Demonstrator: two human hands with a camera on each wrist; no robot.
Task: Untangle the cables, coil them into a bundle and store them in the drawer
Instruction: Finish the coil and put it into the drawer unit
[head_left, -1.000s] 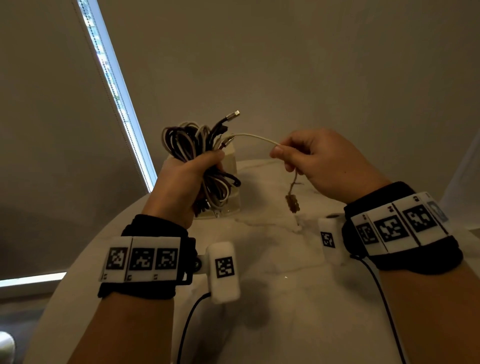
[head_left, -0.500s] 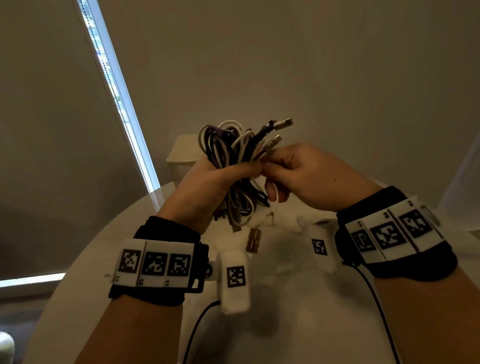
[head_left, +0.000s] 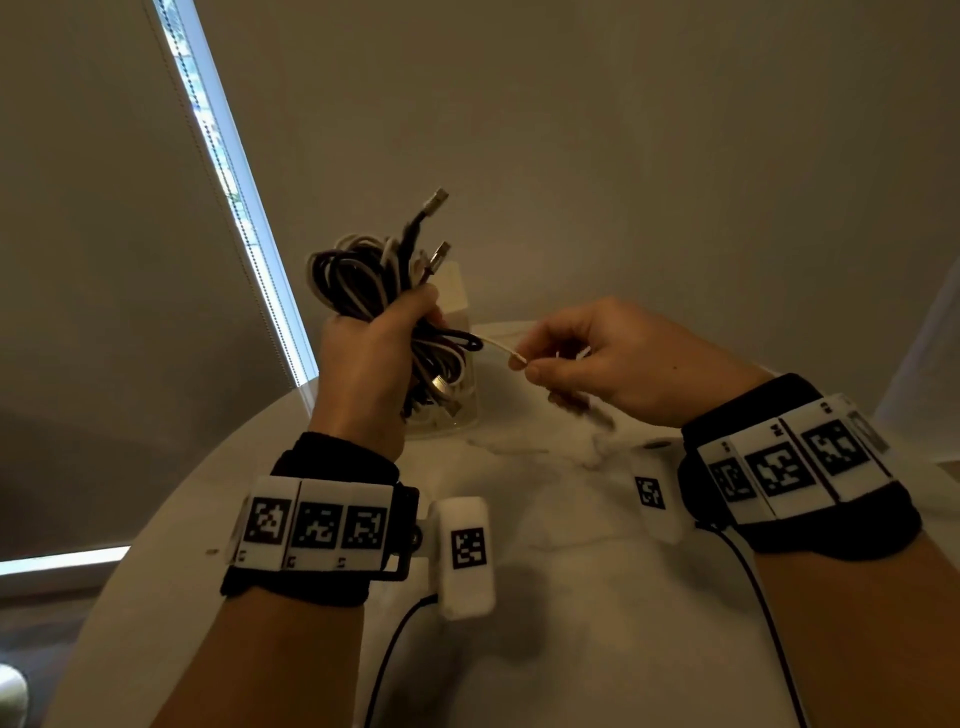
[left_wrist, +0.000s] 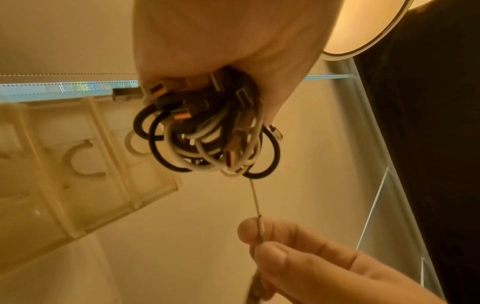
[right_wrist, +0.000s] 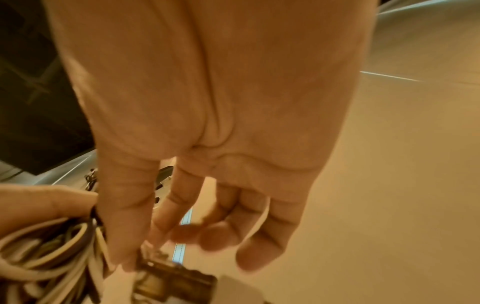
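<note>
My left hand (head_left: 374, 358) grips a coiled bundle of black and white cables (head_left: 363, 280) and holds it upright above the table, with several metal plugs (head_left: 435, 200) sticking out at the top. The bundle's loops (left_wrist: 207, 144) hang below the palm in the left wrist view. My right hand (head_left: 597, 358) pinches a thin white cable end (head_left: 501, 349) between thumb and forefinger, and the end runs taut from the bundle's lower right. A brown plug (right_wrist: 176, 286) dangles blurred under the right fingers.
A round white marbled table (head_left: 545, 597) lies under both hands. A translucent drawer unit (head_left: 457, 384) stands at its far edge behind the bundle, and its front panels (left_wrist: 78, 164) show in the left wrist view. A blind and a bright window strip (head_left: 228, 171) are on the left.
The hands, close together half a second ago, have drawn apart. My right hand moved right and pulled the white cable end out from the bundle. The left hand moved left with the bundle.
</note>
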